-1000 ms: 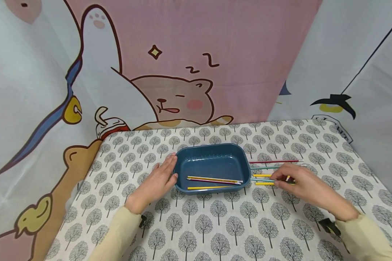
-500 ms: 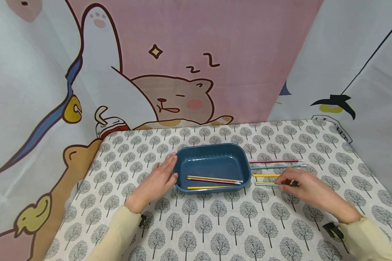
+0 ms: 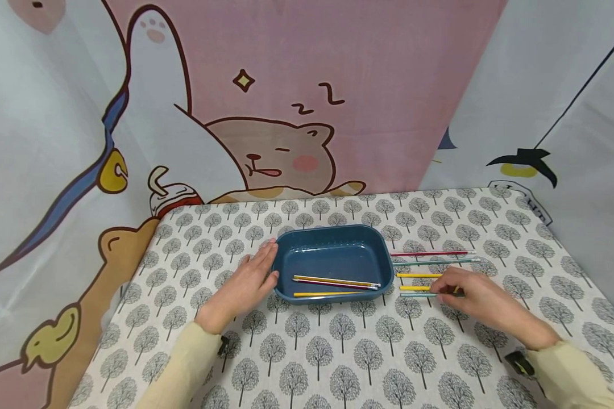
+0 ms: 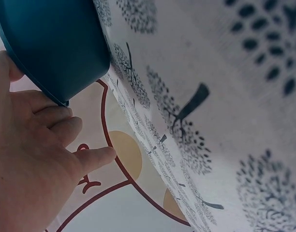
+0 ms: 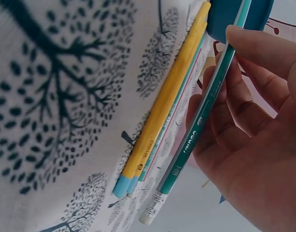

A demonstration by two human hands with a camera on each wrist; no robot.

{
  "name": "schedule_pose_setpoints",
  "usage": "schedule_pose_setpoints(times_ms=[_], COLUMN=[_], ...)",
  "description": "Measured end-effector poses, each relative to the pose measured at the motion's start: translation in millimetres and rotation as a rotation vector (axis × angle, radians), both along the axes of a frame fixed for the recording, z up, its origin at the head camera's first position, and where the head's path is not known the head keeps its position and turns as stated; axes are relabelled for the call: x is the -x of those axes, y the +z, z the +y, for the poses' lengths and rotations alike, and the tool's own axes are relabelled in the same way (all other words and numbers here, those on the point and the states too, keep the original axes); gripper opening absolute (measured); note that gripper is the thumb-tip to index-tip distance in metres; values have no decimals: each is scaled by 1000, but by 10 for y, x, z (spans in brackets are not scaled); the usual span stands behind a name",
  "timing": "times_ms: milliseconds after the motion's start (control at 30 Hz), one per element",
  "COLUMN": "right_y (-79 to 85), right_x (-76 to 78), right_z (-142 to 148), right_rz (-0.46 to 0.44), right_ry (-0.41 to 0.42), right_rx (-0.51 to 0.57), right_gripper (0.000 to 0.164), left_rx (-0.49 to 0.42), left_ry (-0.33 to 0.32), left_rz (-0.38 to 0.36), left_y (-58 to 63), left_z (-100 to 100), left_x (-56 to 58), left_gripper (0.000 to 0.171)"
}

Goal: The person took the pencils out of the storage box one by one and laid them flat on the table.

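Note:
My right hand [image 3: 483, 295] pinches a green pencil [image 5: 199, 118] between thumb and fingers, its white eraser end towards the wrist. In the head view the pencil's front part [image 3: 417, 295] shows just nearer than a yellow pencil [image 3: 413, 288]. Beyond lie another yellow pencil [image 3: 418, 275], a second green pencil [image 3: 435, 262] and a red pencil [image 3: 430, 253], roughly parallel on the cloth. My left hand [image 3: 243, 284] rests with extended fingers against the left rim of a dark blue tray [image 3: 332, 230]. Inside are a yellow pencil [image 3: 319, 294], a dark red pencil [image 3: 332, 283] and a golden one [image 3: 332, 279].
A white cloth with tree prints [image 3: 343, 335] covers the table. Behind it and at both sides hang curtains [image 3: 389, 96] with cartoon animals. The loose pencils lie right beside the tray's right wall.
My right hand has brought the green pencil towards the near side, from across the yellow pencils to just in front of them. The left hand and the tray have stayed put.

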State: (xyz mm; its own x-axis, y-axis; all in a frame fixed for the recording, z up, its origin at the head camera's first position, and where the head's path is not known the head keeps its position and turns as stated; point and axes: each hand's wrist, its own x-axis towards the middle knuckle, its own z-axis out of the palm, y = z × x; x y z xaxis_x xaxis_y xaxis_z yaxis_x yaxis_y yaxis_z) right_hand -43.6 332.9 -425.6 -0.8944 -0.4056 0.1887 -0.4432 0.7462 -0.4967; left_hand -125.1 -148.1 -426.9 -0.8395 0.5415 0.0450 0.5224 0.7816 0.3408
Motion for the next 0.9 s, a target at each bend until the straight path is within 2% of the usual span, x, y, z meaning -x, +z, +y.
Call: schedule_pose_setpoints(times_ms=[167, 567, 900], right_y=[-41, -42, -70], right_x=[25, 45, 45], right_z=[11, 13, 30], right_rz=[9, -97, -105], right_ry=[0, -59, -68], right_rx=[-10, -64, -73], right_gripper=[29, 23, 22], left_rx=[0, -4, -7], left_ry=[-1, -2, -3], left_rz=[-3, -2, 8], left_y=[-4, -5, -10], left_z=[1, -3, -6], left_x=[3, 4, -3], left_gripper=[64, 63, 64])
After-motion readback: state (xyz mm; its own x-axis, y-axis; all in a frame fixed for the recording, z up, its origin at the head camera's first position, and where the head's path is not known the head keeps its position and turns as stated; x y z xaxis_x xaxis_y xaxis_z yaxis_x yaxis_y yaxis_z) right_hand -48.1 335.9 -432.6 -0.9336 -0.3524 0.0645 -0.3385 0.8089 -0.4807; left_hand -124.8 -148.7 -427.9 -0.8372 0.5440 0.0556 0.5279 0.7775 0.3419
